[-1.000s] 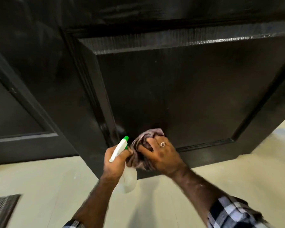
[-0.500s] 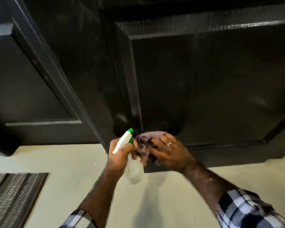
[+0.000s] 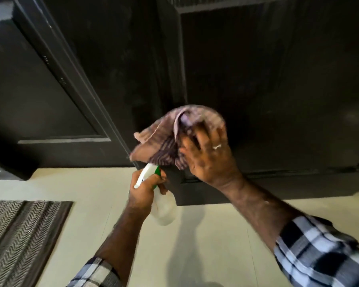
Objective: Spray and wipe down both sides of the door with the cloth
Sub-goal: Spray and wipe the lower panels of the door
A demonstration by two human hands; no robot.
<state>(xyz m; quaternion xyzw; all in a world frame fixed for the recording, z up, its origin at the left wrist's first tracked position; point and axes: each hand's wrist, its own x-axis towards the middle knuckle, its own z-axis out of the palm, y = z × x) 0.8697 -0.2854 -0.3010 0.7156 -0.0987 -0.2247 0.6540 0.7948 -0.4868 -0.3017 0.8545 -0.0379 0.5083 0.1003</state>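
Right hand (image 3: 209, 154) presses the striped cloth (image 3: 174, 137) flat against the low panel of the dark door (image 3: 277, 79), fingers spread. Left hand (image 3: 147, 189) has its grip wrapped round the spray bottle (image 3: 164, 210) just below. Wiping of this side is mid-way by my read; other side looks still to do.

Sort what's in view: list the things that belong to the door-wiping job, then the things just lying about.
Job:
door
cloth, pressed to the door by the right hand
spray bottle, gripped by the left hand

Lying about:
patterned mat on the floor
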